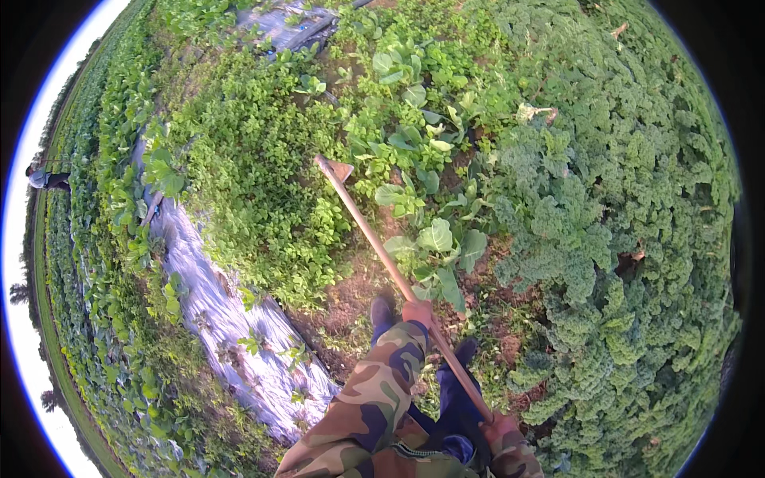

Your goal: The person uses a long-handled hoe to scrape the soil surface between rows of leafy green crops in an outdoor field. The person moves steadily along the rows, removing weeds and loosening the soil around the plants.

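Note:
A hoe with a long wooden handle (382,250) runs slantwise in front of me. My left hand (418,312) is wrapped around the middle of the handle, its camouflage sleeve coming up from below. Close to my body, my right hand (500,428) grips the handle's near end. The hoe's metal blade (341,172) is at the far end, over low leafy weeds (269,179). Whether it touches the soil cannot be told. Just right of the handle grow broad-leaved cabbage-type plants (436,236).
Dense curly kale (597,197) fills the right side. Silvery plastic mulch (239,334) lies along the left, partly torn or dirty. My boots (381,312) stand on bare soil (352,293) between the plants. A person (48,178) is far off at the left edge, among crop rows.

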Motion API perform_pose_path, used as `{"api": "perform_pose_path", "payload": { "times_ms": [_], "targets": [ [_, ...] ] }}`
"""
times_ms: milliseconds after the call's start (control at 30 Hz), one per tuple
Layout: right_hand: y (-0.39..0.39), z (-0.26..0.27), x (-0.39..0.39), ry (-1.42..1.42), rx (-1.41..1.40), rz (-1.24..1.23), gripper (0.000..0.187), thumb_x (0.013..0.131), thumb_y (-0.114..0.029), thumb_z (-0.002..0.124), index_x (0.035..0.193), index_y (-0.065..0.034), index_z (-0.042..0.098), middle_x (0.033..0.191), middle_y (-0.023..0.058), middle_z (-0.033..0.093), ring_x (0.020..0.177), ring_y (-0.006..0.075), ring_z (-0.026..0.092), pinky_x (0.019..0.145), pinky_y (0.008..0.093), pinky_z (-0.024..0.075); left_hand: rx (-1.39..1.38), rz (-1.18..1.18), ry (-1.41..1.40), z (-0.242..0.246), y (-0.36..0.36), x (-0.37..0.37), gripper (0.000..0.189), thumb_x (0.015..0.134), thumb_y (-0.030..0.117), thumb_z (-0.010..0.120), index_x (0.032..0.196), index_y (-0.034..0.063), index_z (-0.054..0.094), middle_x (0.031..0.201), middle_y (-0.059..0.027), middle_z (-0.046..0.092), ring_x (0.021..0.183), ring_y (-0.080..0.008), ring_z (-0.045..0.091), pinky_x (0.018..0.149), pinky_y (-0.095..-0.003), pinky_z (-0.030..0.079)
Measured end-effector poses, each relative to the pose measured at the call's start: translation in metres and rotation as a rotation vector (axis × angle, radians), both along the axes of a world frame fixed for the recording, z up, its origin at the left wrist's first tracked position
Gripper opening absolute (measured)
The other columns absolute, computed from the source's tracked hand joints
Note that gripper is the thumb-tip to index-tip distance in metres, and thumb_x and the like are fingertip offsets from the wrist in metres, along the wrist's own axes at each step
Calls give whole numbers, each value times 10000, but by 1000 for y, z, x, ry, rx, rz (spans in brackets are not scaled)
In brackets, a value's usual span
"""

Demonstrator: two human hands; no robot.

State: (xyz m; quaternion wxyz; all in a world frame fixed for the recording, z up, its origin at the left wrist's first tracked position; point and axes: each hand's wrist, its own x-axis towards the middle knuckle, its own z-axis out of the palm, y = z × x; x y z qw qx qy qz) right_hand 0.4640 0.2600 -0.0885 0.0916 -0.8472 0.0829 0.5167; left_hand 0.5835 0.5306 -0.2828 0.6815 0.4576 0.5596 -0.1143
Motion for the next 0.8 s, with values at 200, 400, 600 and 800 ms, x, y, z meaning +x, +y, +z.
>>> {"api": "perform_pose_path", "payload": {
  "times_ms": [200, 400, 600, 800],
  "targets": [
    [-111, 71, -76, 273, -283, 55, 407, 720, -394, 620, 924, -43, 592, 836, 199, 615, 814, 369, 595, 713, 430, 477, -374, -61, 322, 16, -127, -74, 192, 833, 159, 568, 765, 0, 482, 559, -105, 527, 416, -244, 542, 367, -378, 437],
    [-183, 74, -130, 419, -355, -182, 396, 727, -411, 610, 928, -70, 600, 842, 160, 623, 793, 357, 596, 696, 405, 483, -705, 170, 337, 9, -148, -108, 188, 859, 176, 563, 806, 32, 454, 616, -74, 474, 507, -242, 524, 478, -403, 494],
    [-79, 71, -54, 192, -232, -102, 387, 722, -431, 628, 903, -90, 600, 814, 166, 618, 771, 370, 590, 671, 427, 478, -534, 218, 180, 21, -71, -41, 196, 838, 166, 585, 759, 46, 452, 604, -65, 472, 479, -203, 502, 434, -372, 468],
    [-29, 71, -23, 165, -147, -185, 336, 717, -365, 666, 874, -71, 620, 750, 145, 618, 711, 305, 599, 658, 394, 470, -485, 162, -16, 61, -38, 12, 203, 835, 143, 578, 750, 50, 419, 558, -53, 433, 433, -194, 447, 409, -346, 425]
  ]
}}
